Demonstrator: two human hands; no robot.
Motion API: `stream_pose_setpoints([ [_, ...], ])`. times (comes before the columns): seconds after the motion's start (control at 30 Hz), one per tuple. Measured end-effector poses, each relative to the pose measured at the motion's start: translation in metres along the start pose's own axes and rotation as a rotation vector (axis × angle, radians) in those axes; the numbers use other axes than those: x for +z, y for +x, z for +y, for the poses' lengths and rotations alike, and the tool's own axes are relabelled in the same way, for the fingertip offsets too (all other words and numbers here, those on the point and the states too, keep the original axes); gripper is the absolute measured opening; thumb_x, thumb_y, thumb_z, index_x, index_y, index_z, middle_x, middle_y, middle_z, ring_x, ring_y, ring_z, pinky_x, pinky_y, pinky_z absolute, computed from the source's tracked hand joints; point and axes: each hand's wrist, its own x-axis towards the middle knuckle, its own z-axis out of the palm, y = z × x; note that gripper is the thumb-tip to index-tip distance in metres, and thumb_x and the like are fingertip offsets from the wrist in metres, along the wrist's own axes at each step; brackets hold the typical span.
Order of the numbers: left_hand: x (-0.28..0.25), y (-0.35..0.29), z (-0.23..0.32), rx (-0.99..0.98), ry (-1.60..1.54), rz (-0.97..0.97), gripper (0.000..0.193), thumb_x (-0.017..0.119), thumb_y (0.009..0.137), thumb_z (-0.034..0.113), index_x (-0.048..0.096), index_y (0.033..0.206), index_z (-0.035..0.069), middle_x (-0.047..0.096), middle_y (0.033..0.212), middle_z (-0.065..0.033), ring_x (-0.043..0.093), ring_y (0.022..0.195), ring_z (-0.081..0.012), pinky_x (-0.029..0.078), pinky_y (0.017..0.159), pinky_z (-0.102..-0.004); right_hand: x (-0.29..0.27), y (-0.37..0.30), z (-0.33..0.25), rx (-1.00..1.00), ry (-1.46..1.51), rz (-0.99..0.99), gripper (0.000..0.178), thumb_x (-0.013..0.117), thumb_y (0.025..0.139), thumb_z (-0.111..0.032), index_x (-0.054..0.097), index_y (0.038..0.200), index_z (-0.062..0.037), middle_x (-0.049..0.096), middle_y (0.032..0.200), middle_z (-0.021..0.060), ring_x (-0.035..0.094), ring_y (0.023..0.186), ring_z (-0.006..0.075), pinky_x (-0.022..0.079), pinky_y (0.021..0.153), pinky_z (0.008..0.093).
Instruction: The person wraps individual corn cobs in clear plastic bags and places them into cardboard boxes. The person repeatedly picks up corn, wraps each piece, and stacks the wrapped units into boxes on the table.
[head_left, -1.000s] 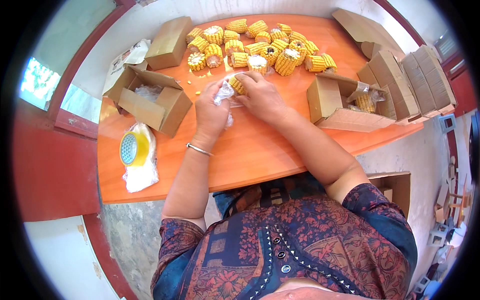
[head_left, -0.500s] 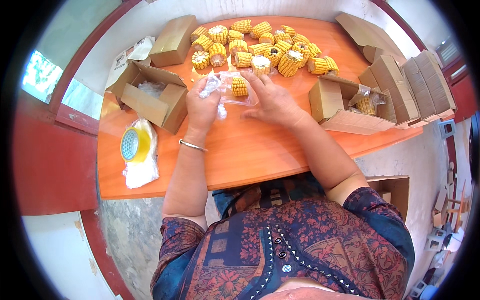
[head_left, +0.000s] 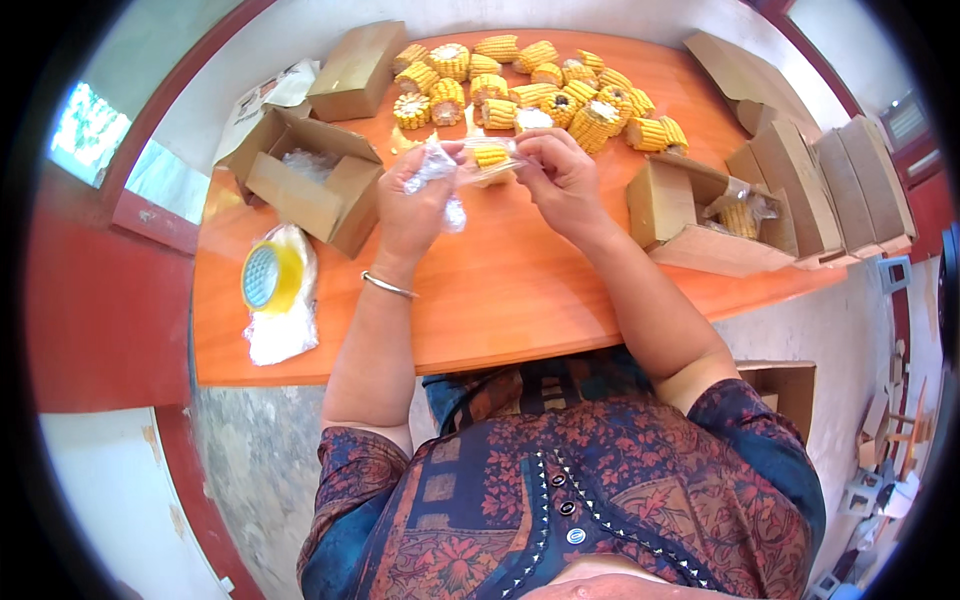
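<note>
Between my hands is a clear plastic bag (head_left: 467, 170), raised a little over the table, with a short piece of yellow corn cob (head_left: 490, 155) seen in or behind it. My left hand (head_left: 402, 218) is closed around a wad of crumpled clear plastic (head_left: 435, 165), and its fingertips reach the bag's left side. Thumb and fingers of my right hand (head_left: 568, 185) pinch the right edge of the bag. Just beyond lie several cut corn cobs (head_left: 597, 120), heaped on the orange table (head_left: 500, 290).
At the left are an open cardboard box (head_left: 310, 205) with clear plastic inside, and a yellow tape roll (head_left: 270, 277) lying on white plastic. Another open box (head_left: 700, 225) holding bagged corn stands at the right, beside more cartons (head_left: 865, 185). A closed box (head_left: 355, 75) sits at the back left.
My right hand has gone from spread fingers beside the bag to pinching its edge. The bag has been lifted and drawn narrower between my hands.
</note>
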Motion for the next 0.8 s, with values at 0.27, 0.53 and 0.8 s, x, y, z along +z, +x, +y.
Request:
stream_pose_setpoints([
  [0.27,0.006,-0.008,0.01,0.099,-0.03,-0.169,0.026,0.062,0.075,-0.001,0.065,0.1,0.003,0.065,0.089,-0.0046,0.062,0.08,-0.0138,0.052,0.069,-0.0293,-0.002,-0.01,0.006,0.163,0.362,-0.165,0.015,0.049,0.095,-0.003,0.054,0.109,-0.0017,0.06,0.094,0.0059,0.06,0.077,0.0122,0.052,0.062,0.0251],
  [0.53,0.011,-0.006,-0.007,0.235,0.115,-0.07,0.012,0.06,0.072,-0.001,0.066,0.082,0.002,0.066,0.075,-0.0111,0.065,0.069,-0.0201,0.052,0.062,-0.0326,-0.001,-0.01,0.029,0.135,0.301,-0.21,0.015,0.05,0.095,-0.006,0.052,0.109,-0.0016,0.062,0.098,0.0087,0.058,0.078,0.0144,0.05,0.067,0.0275],
  [0.8,0.002,-0.01,0.007,0.205,0.16,-0.016,0.02,0.065,0.067,0.005,0.069,0.087,0.001,0.068,0.079,-0.0158,0.067,0.072,-0.0252,0.054,0.067,-0.0337,0.0,-0.009,0.034,0.209,0.3,-0.162,0.036,0.051,0.091,0.001,0.044,0.127,-0.0019,0.06,0.109,0.0116,0.059,0.085,0.0183,0.049,0.075,0.0302],
])
